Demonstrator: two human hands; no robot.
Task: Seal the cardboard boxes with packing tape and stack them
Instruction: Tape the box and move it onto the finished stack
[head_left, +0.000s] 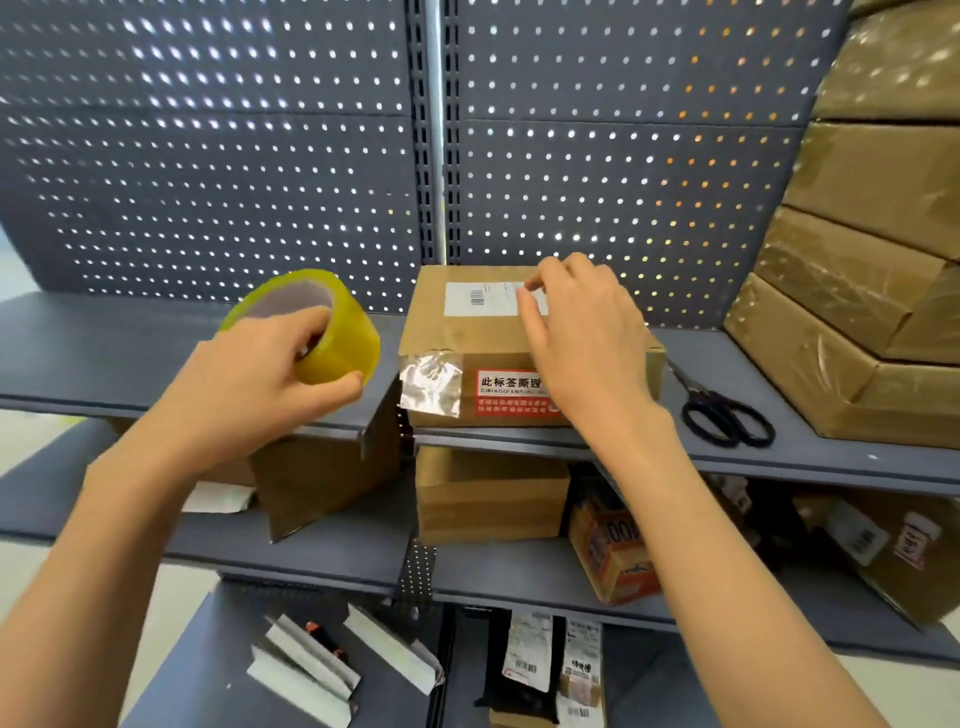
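At frame centre a cardboard box (519, 353) with a white label, red sticker and clear tape sits on the shelf (156, 364), the right hand (587, 343) apparently pinching something above it, while the left hand (260, 379) grips the yellow tape roll (311, 322).

Matt brown cardboard box (519, 332) bears glossy crinkled clear tape (430, 383); left of it, shiny yellowish plastic roll (332, 332); beneath, matt grey metal shelf (810, 452).

Left hand (249, 374) around yellow tape roll (311, 325), right hand (582, 338) atop cardboard box (452, 332) on shelf (104, 353).
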